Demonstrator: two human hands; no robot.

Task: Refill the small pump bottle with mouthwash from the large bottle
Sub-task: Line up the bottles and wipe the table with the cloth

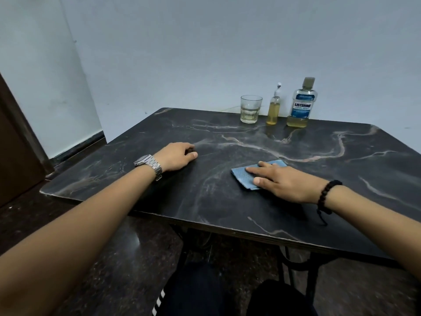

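The large mouthwash bottle (302,106) stands capped at the far right of the table, with yellowish liquid low in it. Left of it stands the small pump bottle (273,108), pump fitted, mostly full of yellow liquid. My right hand (282,181) lies flat with straight fingers on a folded blue cloth (248,176) near the table's middle. My left hand (176,157) rests on the bare tabletop to the left, fingers loosely curled, holding nothing. Both hands are well short of the bottles.
A clear glass (250,109) with a little pale liquid stands left of the pump bottle. The dark marble-patterned table (341,179) backs onto a pale wall. A brown door is at the far left. My knees show under the table's front edge.
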